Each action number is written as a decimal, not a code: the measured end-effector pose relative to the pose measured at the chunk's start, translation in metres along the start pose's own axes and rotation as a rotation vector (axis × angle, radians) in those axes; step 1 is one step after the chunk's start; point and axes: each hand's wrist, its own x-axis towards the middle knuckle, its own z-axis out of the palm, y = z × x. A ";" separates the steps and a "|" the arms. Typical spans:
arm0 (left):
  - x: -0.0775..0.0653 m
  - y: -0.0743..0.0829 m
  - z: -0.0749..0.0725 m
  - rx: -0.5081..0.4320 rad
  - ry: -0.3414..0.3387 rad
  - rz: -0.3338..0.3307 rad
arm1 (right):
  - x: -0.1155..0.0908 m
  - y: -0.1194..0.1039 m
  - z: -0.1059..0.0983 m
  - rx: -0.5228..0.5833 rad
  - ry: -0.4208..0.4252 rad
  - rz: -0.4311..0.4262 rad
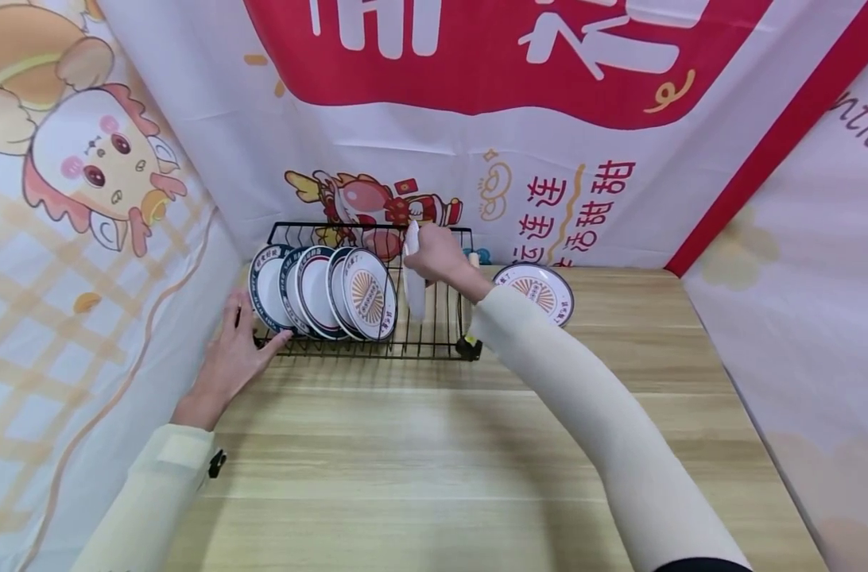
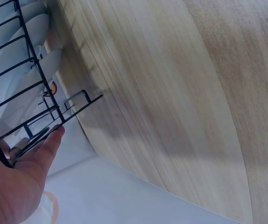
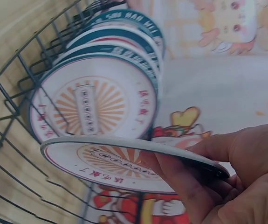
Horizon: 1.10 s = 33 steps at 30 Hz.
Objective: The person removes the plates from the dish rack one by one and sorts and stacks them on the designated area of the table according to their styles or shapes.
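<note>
My left hand (image 1: 234, 353) holds the left front corner of a black wire dish rack (image 1: 434, 349). In the left wrist view its thumb and fingers lie on either side of the rack's wires (image 2: 38, 70). The right hand (image 1: 441, 254) pinches a white plate (image 1: 415, 290) by its upper edge, seen nearly edge-on over the rack's right half. From the right wrist, that plate (image 3: 110, 163) shows an orange sunburst print. Several plates stand tilted in the rack's left half, the rightmost plate (image 1: 370, 294) bearing the same sunburst, others having dark blue rims.
Another sunburst plate (image 1: 537, 290) lies flat on the wooden table (image 1: 420, 461) right of the rack, partly behind the right sleeve. Printed cloth walls (image 1: 434, 151) close off the back and both sides. A black clip (image 1: 468, 347) sits at the rack's right front corner.
</note>
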 end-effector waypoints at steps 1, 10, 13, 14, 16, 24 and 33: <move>0.000 0.000 0.000 0.001 0.001 0.001 | -0.003 -0.001 -0.005 -0.011 0.003 -0.009; -0.004 -0.003 0.006 0.002 0.018 0.023 | -0.044 0.004 -0.055 0.045 0.006 -0.073; -0.003 -0.003 0.006 0.002 0.020 0.018 | -0.059 0.008 -0.075 -0.001 0.031 -0.115; -0.003 -0.003 0.005 0.000 0.017 0.015 | -0.064 0.010 -0.082 -0.018 0.042 -0.130; -0.002 -0.003 0.004 -0.002 0.010 0.010 | -0.073 0.014 -0.094 -0.066 0.076 -0.156; 0.000 -0.003 0.002 -0.005 -0.013 -0.007 | -0.102 0.048 -0.121 -0.301 0.227 -0.137; 0.000 -0.001 0.000 -0.016 -0.011 -0.007 | -0.110 0.115 -0.120 -0.448 0.305 -0.159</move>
